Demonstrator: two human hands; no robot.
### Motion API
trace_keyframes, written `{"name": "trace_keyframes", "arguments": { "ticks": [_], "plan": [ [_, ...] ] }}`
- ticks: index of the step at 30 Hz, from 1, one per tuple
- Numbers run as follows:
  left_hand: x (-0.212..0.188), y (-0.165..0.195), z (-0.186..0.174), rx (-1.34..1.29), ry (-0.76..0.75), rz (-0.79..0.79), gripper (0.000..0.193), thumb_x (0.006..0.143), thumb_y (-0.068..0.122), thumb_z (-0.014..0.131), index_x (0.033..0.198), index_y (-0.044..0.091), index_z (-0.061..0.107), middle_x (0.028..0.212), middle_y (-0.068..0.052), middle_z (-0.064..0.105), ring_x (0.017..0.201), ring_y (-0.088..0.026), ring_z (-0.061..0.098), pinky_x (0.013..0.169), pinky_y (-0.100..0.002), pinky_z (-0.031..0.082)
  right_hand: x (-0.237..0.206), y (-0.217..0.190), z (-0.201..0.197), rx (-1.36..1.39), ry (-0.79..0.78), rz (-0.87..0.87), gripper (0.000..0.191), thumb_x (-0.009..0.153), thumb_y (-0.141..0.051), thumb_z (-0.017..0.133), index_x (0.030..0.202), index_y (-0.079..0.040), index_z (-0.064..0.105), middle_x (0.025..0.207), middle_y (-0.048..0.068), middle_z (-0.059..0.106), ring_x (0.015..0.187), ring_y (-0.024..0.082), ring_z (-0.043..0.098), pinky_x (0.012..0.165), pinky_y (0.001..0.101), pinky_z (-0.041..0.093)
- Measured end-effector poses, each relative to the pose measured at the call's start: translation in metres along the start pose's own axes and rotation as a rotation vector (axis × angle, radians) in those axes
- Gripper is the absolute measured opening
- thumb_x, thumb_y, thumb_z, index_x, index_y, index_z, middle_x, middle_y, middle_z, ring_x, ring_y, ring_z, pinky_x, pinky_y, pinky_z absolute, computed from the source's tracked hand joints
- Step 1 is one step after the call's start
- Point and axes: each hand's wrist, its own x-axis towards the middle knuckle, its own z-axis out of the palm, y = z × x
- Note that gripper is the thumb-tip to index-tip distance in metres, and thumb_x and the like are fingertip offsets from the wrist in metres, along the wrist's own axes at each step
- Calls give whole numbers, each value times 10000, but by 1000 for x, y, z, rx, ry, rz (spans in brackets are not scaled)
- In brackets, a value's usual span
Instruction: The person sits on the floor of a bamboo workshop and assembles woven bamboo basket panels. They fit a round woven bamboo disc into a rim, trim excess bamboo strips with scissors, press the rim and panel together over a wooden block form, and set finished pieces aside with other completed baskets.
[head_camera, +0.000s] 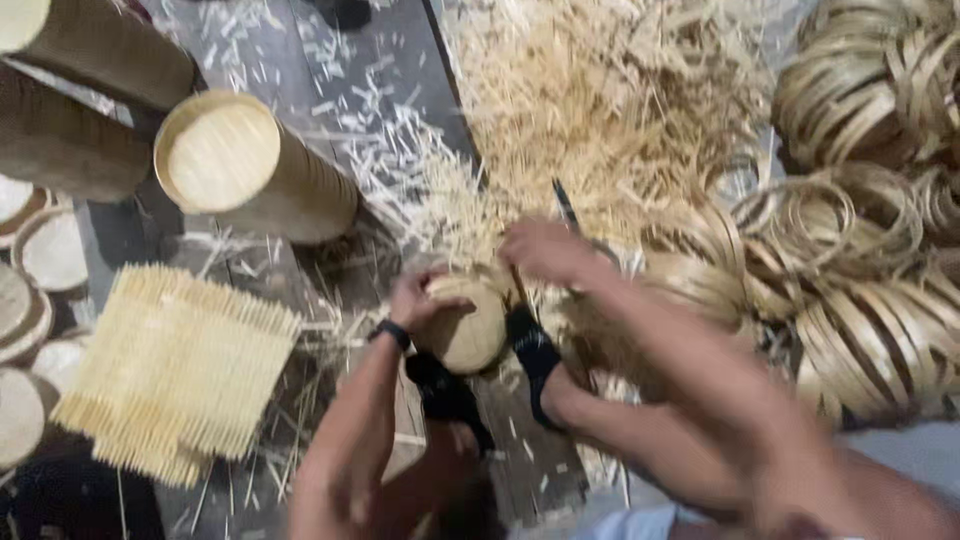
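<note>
Left hand (418, 300) grips a round lid (468, 322) braced between black-socked feet; right hand (545, 250) clenches what seems a knife (565, 205) (blurred). Shavings (600, 110), hoops (860, 290), mat (175, 370) crowd around.

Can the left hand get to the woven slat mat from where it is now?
Probably yes: the left hand rests on the round bamboo piece, and the woven slat mat lies to its left with only loose shavings between.

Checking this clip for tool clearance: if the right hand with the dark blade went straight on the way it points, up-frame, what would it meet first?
Most likely the heap of pale shavings just beyond the right hand and blade; depth is unclear.
</note>
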Motion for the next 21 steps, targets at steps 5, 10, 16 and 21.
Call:
{"name": "trace_keyframes", "arguments": {
  "ticks": [5,10,16,21],
  "plan": [
    [-91,78,33,484,180,125,376,808,118,792,1168,127,684,1090,-78,722,960,-249,723,825,-372,612,-123,34,-67,-300,-237,327,485,1085,-493,486,1120,-69,719,999,134,724,880,241,671,858,426,569],
    [-139,69,91,976,-30,429,509,671,79,766,1162,108,634,1166,-147,623,1115,-361,577,927,-477,489,-124,98,14,74,-135,474,459,958,-376,648,1249,-22,622,1064,167,718,956,278,713,874,435,597],
    [-139,37,100,939,59,311,554,890,368,765,1371,163,582,1352,-116,552,1235,-362,537,1060,-504,450,-63,169,127,105,292,731,860,777,-386,883,1337,90,436,1311,314,529,1200,443,536,993,523,451],
    [-70,31,115,913,374,153,1061,613,632,820,1408,3,508,1382,-366,455,1271,-545,484,978,-658,460,-43,189,142,296,228,786,614,781,-241,830,1282,16,586,1203,218,673,1105,338,658,987,437,529]
  ]
}}
